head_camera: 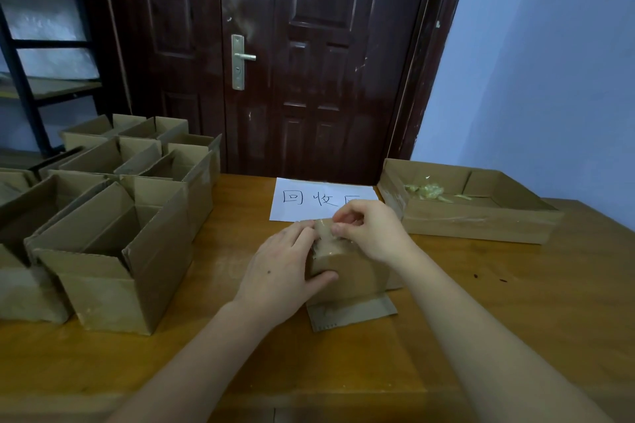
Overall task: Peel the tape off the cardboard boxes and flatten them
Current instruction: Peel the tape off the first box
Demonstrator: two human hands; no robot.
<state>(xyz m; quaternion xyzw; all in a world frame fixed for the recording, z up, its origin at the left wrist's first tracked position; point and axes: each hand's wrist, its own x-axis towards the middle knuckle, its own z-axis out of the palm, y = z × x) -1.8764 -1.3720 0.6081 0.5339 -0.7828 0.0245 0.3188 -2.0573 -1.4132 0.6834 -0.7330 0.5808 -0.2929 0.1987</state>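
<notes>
Two bare forearms reach in from the near edge over a wooden table [515,319].

Small cardboard box [347,276] sits near table centre, taped face up, one flap [354,314] lying flat on the table toward the near side.

Left hand [278,271]: laid over the box's left end, fingers spread across the top edge, thumb pressed along the near face. Fingers bent round the corner, so it grips the box and steadies it.

Right hand [369,233]: sits above the far right part of the box top. Fingertips bunched together, pinching a strip of clear tape [324,233] that stands up from the top face. The lifted tape lies between the two hands, touching the left fingertips. How much tape is free of the cardboard: cannot tell, partly hidden by the fingers.

Just beyond the hands, a white sheet of paper [309,199] with handwritten characters lies flat on the table; its near right corner is covered by the right hand.

Right of the paper, a shallow cardboard tray [474,223] holds a crumpled wad of clear tape [429,191] near its far left wall.

Left side of table: a cluster of open-topped cardboard boxes [113,247], flaps up, packed against each other, running from near left to the far edge.

Behind the table: dark wooden door [285,55] with a metal handle [244,57]. A metal shelf rack [31,79] stands far left; a pale wall is on the right.
</notes>
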